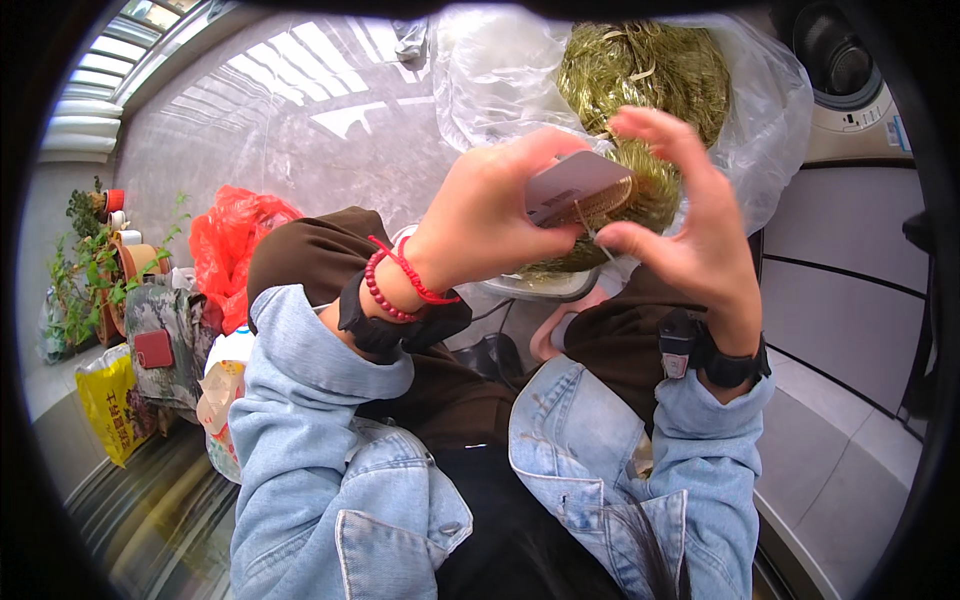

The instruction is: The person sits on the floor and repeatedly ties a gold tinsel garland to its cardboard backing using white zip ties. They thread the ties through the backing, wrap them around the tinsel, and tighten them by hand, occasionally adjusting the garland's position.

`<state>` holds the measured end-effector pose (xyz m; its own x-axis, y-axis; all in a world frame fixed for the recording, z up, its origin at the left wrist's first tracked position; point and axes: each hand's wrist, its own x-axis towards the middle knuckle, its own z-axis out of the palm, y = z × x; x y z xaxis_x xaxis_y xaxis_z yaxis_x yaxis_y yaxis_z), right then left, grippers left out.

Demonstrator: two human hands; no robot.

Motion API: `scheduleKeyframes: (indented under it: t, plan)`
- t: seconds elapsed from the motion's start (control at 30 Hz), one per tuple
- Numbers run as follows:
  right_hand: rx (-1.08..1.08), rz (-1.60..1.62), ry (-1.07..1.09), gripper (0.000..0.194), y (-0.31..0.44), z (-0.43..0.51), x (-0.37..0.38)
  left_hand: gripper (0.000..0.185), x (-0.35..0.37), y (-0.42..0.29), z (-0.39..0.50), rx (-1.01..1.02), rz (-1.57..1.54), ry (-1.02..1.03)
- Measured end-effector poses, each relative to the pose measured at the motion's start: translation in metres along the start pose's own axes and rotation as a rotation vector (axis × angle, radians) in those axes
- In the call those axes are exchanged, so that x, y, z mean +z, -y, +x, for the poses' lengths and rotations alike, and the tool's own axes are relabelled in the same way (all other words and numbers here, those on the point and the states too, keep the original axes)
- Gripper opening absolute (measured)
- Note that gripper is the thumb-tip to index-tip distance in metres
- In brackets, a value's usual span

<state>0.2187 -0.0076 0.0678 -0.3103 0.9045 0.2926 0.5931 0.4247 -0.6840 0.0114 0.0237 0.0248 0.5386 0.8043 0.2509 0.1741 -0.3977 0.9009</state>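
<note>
My left hand (487, 210), with red bracelets at its wrist, grips a light card tag (576, 182) bearing print. Behind the card a gold woven-looking edge and shiny gold-green tinsel strands (652, 180) show. A thin pale tie hangs at the card's lower edge. Just right of it my right hand (694, 210) is raised, thumb and fingers spread, slightly blurred, the thumb tip close to the tie. Beyond the hands, a large heap of gold-green tinsel (652, 67) lies in a clear plastic bag (502, 82). Below the tinsel strands, the rim of a tray-like object (547, 286) shows.
A red plastic bag (232, 240) lies on the left, near potted plants (135, 262). A camouflage bag (165, 337) with a red phone-like item (154, 349) on it and a yellow bag (112, 405) stand there. A front-loading washing machine (847, 112) is at upper right, above grey panels (840, 225).
</note>
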Motion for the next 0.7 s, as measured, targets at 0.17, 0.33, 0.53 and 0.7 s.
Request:
scheduleKeyframes:
  t: [0.17,0.33,0.53,0.7]
  plan:
    - [0.154,0.315,0.224,0.048,-0.002,-0.007,0.004,0.054,-0.017,-0.014,0.001,-0.087,0.043,0.203]
    - [0.328,0.515,0.227,0.037,-0.005,-0.013,0.007,0.064,-0.033,-0.014,0.016,0.064,0.092,0.284]
    - [0.437,0.858,-0.065,0.031,-0.026,-0.012,0.009,0.084,-0.064,-0.012,0.010,0.241,0.344,-0.135]
    - [0.517,1.094,-0.175,0.028,-0.039,-0.013,0.010,0.082,-0.034,-0.010,-0.012,0.092,0.211,-0.342]
